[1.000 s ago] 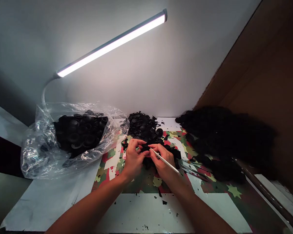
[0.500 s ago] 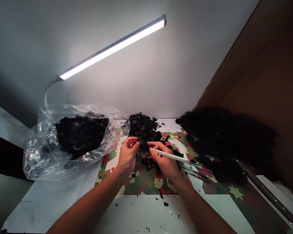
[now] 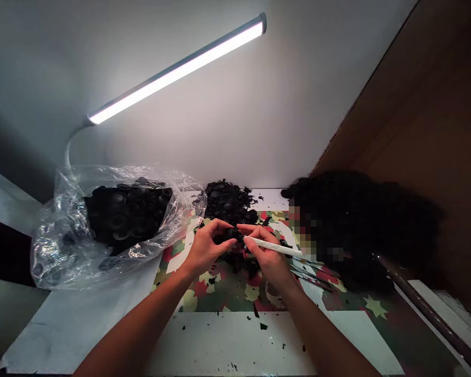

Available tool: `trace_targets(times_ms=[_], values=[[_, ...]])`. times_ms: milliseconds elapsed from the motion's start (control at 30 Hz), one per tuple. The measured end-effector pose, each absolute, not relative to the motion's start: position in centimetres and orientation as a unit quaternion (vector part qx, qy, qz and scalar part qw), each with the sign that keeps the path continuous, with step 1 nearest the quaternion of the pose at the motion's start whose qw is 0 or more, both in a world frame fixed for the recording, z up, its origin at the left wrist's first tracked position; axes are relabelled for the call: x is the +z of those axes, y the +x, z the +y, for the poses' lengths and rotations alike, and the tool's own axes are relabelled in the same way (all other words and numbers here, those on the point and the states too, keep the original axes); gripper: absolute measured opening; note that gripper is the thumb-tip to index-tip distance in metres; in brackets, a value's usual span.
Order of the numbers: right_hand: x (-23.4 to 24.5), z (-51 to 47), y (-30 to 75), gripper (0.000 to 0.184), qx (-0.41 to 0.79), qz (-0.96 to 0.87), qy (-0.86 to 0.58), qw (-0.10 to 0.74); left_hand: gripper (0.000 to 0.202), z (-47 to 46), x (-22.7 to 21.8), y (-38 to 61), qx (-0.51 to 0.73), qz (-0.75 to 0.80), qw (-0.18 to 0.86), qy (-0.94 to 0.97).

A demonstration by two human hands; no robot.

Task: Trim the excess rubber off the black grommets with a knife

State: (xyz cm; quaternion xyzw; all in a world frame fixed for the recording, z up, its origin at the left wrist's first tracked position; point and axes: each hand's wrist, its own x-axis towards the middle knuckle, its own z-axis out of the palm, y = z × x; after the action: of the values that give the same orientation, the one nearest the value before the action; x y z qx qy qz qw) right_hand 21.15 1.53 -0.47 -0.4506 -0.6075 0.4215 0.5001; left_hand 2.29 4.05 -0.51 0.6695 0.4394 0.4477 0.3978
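Observation:
A small round black ribbed part, rubber-like, is pinched between the thumb and fingers of my left hand. My right hand is closed around a slim white-handled tool. Its tip meets the near side of the ribbed part, but fingers and dark material hide the exact contact. Right-hand fingertips also rest close to the part's upper edge. Just behind both hands rises a heap of black scraps and round pieces. Thin metal tools lie to the right of my right wrist.
A clear plastic bag at left holds many black ribbed parts. A large dark heap fills the right side, before a cardboard panel. Camouflage-patterned sheet covers the table's middle. A lit lamp hangs above.
The black part has turned from its round face to its ribbed side. My left fingers now reach further around it, and both hands are closer together. The view has shifted slightly.

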Motion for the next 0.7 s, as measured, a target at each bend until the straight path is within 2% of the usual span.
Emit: trace_targets(times_ms=[67, 133, 233, 400, 600, 700], values=[[-0.7, 1.6, 21.3, 0.018, 0.379, -0.615, -0.453, 0.523, 0.039, 4.3, -0.7, 2.1, 0.444, 0.434, 0.453, 0.639], [-1.0, 1.7, 21.2, 0.015, 0.363, -0.613, -0.447, 0.541, 0.040, 4.6, -0.8, 1.9, 0.442, 0.438, 0.465, 0.630], [-1.4, 1.8, 20.8, 0.021, 0.400, -0.589, -0.470, 0.521, 0.035, 4.9, -1.2, 1.7, 0.437, 0.446, 0.475, 0.620], [-1.2, 1.8, 19.7, 0.021, 0.437, -0.568, -0.488, 0.497, 0.043, 4.7, -1.6, 1.9, 0.435, 0.425, 0.514, 0.605], [-1.2, 1.6, 19.2, 0.022, 0.494, -0.499, -0.464, 0.539, 0.032, 4.5, -1.0, 2.1, 0.417, 0.418, 0.537, 0.602], [-1.5, 1.8, 19.1, 0.023, 0.538, -0.455, -0.445, 0.553, 0.028, 4.5, -0.8, 2.1, 0.430, 0.443, 0.510, 0.599]])
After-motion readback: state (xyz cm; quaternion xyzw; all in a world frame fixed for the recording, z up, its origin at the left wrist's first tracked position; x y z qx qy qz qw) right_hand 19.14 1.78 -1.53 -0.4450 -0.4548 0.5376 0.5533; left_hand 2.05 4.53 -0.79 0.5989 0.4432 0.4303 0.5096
